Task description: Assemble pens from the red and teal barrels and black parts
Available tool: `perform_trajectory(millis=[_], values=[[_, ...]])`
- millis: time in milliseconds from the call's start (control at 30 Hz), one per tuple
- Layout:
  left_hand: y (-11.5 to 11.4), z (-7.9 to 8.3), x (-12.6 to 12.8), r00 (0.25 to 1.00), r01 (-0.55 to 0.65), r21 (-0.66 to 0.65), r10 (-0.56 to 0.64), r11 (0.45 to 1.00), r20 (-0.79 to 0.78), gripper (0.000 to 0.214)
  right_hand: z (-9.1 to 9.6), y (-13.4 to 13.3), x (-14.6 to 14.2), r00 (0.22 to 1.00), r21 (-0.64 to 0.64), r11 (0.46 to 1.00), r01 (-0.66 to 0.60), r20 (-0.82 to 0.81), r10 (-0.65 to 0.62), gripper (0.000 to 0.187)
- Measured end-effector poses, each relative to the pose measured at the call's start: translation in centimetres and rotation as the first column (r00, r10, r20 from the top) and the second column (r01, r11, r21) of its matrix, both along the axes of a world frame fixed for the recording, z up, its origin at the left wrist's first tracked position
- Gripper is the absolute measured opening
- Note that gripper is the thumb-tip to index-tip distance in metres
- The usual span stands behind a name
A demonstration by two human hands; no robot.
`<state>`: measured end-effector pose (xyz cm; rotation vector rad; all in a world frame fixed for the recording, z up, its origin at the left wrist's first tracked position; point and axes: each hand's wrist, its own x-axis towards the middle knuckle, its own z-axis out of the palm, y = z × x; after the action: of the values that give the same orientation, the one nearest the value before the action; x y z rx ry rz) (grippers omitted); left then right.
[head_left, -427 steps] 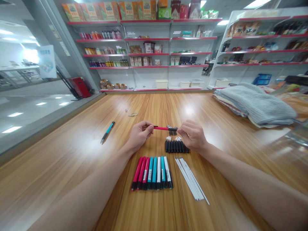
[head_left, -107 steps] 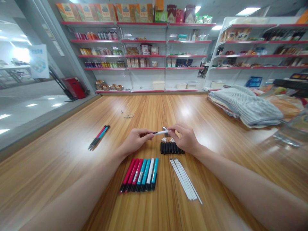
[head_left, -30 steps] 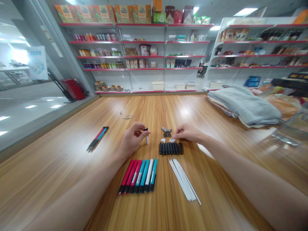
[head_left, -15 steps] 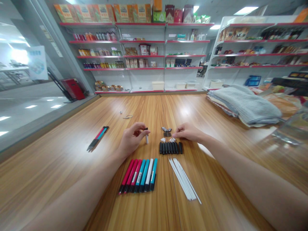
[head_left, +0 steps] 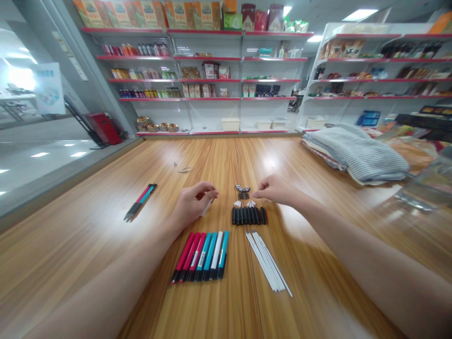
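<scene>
Left grip (head_left: 192, 202) is closed around a white pen barrel (head_left: 206, 208); right grip (head_left: 277, 190), beside small metal parts (head_left: 243, 189), is pinched, contents unclear.

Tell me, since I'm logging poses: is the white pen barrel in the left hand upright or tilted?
Tilted: though blurred, the white pen barrel in the left hand slants toward the picture's lower left.

Bright ceiling lights (head_left: 360, 15), soft glare on tabletop (head_left: 270, 159)
</scene>
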<state>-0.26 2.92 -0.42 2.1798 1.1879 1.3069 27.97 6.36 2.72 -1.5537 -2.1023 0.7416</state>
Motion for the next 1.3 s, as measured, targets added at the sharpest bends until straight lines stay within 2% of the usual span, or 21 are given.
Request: perform_trajectory(millis=[67, 133, 267, 400, 533, 700, 800, 933, 1033, 1300], values=[[-0.2, 0.1, 0.0, 0.989, 0.044, 0.004, -0.043, 0.999, -0.142, 0.019, 0.0, 0.0, 0.2, 1.0, 0.004, 1.0, -0.018, 0.016, 0.018, 0.032], [-0.3, 0.1, 0.1, 0.986, 0.022, 0.006, -0.021, 1.0, -0.164, 0.021, -0.3, 0.1, 0.3, 0.998, -0.043, 0.998, -0.049, 0.022, 0.05, 0.03], [0.0, -0.1, 0.2, 0.995, -0.052, -0.059, 0.056, 0.997, 0.082, 0.029, -1.0, 0.2, 0.5, 0.995, -0.093, 0.991, -0.091, 0.022, 0.093, 0.03], [0.7, -0.2, -0.1, 0.952, -0.056, -0.105, 0.085, 0.993, 0.295, 0.036, -1.2, 0.4, 0.5, 0.994, -0.108, 0.988, -0.108, 0.005, 0.109, 0.026], [1.2, -0.4, -0.3, 0.918, -0.053, -0.121, 0.096, 0.991, 0.384, 0.037, -1.1, 0.4, 0.6, 0.995, -0.1, 0.99, -0.099, -0.012, 0.098, 0.023], [1.4, -0.7, -0.5, 0.921, -0.011, -0.186, 0.082, 0.982, 0.38, 0.035, -0.7, 0.1, 0.5, 0.993, -0.088, 0.99, -0.111, 0.034, 0.115, 0.025], [1.6, -0.8, -0.7, 0.942, -0.021, -0.201, 0.087, 0.979, 0.325, 0.028, -0.6, 0.1, 0.4, 0.993, -0.079, 0.991, -0.104, 0.047, 0.108, 0.02], [1.9, -0.8, -1.0, 0.985, -0.172, -0.056, 0.173, 0.984, 0.019, 0.019, -0.7, 0.1, 0.4, 0.995, -0.041, 0.995, -0.089, 0.047, 0.091, 0.019], [2.2, -1.0, -1.2, 0.965, -0.215, 0.028, 0.217, 0.976, -0.151, 0.019, -0.7, -0.1, 0.4, 0.992, -0.031, 0.993, -0.112, 0.05, 0.113, 0.021], [2.8, -1.9, -1.8, 0.911, -0.221, 0.073, 0.232, 0.973, -0.34, 0.022, -1.5, 0.2, 0.6, 0.985, 0.07, 0.988, -0.135, 0.12, 0.126, 0.013]])
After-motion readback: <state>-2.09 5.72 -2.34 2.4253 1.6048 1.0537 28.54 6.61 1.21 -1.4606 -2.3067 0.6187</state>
